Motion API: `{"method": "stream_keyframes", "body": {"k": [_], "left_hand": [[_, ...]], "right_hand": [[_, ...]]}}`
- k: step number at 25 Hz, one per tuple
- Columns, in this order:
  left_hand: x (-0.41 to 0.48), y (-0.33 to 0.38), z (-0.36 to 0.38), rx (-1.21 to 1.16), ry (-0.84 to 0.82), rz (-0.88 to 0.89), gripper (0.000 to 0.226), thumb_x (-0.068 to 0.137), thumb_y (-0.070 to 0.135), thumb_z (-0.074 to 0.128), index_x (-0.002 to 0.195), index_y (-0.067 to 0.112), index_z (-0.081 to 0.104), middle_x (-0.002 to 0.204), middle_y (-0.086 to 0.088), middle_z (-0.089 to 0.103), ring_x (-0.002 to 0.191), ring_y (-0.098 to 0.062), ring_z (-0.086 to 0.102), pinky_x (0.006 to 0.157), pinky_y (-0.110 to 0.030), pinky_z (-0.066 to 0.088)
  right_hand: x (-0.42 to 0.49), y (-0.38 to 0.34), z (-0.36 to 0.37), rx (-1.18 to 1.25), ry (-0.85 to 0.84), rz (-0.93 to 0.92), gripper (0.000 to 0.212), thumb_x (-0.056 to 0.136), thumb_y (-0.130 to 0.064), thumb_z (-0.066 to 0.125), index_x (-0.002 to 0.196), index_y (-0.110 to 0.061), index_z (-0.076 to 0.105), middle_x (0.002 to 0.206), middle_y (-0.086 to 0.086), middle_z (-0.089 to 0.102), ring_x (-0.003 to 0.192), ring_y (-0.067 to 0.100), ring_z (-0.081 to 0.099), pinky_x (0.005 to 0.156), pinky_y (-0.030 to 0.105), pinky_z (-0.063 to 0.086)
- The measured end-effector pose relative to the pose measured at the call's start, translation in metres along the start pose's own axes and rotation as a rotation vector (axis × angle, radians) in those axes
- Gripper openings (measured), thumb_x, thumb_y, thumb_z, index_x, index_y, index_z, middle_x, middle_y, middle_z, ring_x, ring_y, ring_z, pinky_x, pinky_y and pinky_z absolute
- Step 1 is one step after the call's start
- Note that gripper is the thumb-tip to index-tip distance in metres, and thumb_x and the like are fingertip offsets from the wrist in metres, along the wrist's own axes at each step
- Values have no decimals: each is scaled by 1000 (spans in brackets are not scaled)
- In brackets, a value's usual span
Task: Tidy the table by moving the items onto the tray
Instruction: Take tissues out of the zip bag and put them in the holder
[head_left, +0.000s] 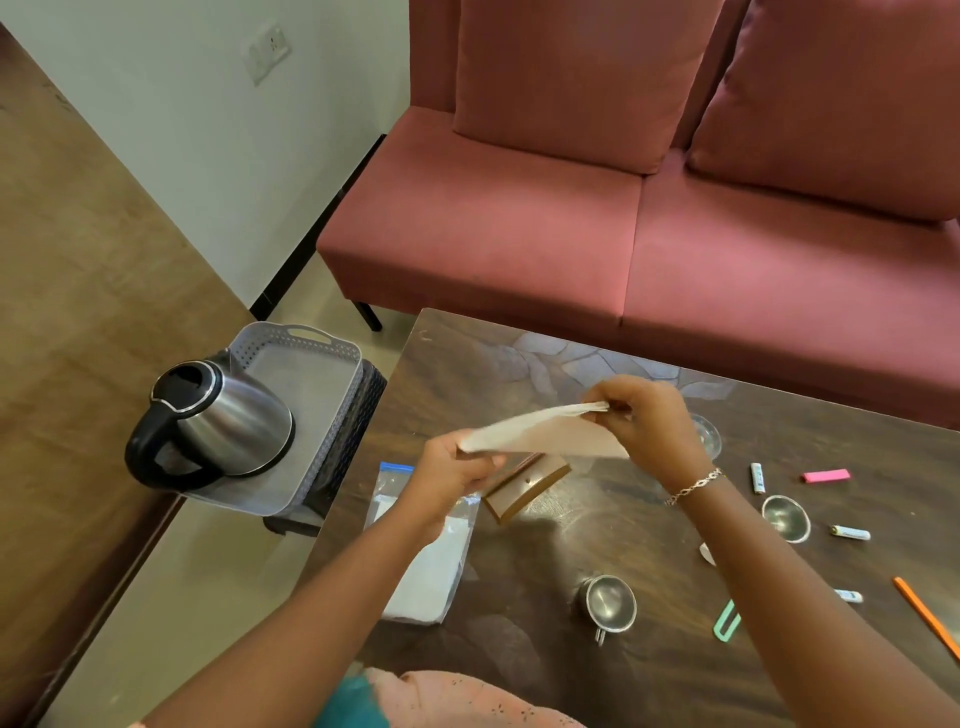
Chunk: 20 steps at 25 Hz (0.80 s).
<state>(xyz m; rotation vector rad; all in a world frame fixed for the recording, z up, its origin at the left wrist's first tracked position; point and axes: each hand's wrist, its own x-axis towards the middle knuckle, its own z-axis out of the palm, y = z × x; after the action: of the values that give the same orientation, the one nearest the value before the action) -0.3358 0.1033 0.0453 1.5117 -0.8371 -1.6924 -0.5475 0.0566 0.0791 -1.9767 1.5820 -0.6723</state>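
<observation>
Both hands hold a white napkin (540, 434) up over the table (467, 364), in the middle of the frame. The left hand (452, 475) has its fingers curled round the napkin's left end. The right hand (647, 415) pinches the right end with its fingertips. The napkin looks thin, so it could rip if the hands pull apart too hard. It could also drop if one hand lets go. The tray (298, 338) is at the left of the frame, off the table's edge, on a dark stool (363, 410). A steel kettle (223, 415) stands in the near part of the tray, so the bare part behind it looks like the best spot. An arm reaching over could bump the kettle. Lying on the table are a zip bag (431, 551) and a wooden holder (524, 486) right under the napkin. At the lower right are a steel cup (610, 603), a battery (757, 477), a pink eraser (826, 475) and an orange pencil (924, 618).
</observation>
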Motion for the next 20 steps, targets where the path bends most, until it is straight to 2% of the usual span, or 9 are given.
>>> {"method": "stream_keyframes", "body": {"k": [3,6,9,12,15,20], "left_hand": [[4,-19,-19,587,77,-64,33,83,10,65,115,6,57,113,-11,63,104,-22,59,87,-34,49],[3,-30,-26,975,58,-32,45,86,22,62,127,17,47,127,-5,56,116,-21,52,89,-29,43],[9,-33,-27,1083,13,33,55,87,25,62,136,18,37,139,-2,47,126,-21,44,98,-29,38],[16,-38,-28,1133,-47,21,59,87,26,61,138,19,34,144,0,42,129,-20,41,103,-30,35],[22,-44,-26,1162,-74,-7,59,86,29,61,138,21,34,146,1,38,131,-20,40,104,-31,36],[25,-52,-22,1174,-118,-17,60,85,27,63,138,23,34,148,3,37,131,-18,41,104,-31,37]], "right_hand": [[15,11,20,-253,-60,-179,12,79,-3,62,83,-9,72,82,9,70,77,27,61,65,35,46],[23,32,50,-355,-193,-237,19,84,0,55,90,-9,71,90,9,69,85,31,61,67,36,48],[28,49,75,-384,-295,-318,22,80,6,56,89,-7,71,92,11,69,83,32,62,68,37,49],[34,66,97,-430,-386,-337,24,82,4,53,96,-9,69,100,10,67,86,32,60,72,39,50],[37,79,116,-482,-468,-328,27,85,1,49,102,-11,66,105,8,64,90,29,58,78,39,49],[31,93,137,-500,-533,-310,23,85,-3,53,102,-10,67,104,10,63,87,30,57,75,35,49]]}}
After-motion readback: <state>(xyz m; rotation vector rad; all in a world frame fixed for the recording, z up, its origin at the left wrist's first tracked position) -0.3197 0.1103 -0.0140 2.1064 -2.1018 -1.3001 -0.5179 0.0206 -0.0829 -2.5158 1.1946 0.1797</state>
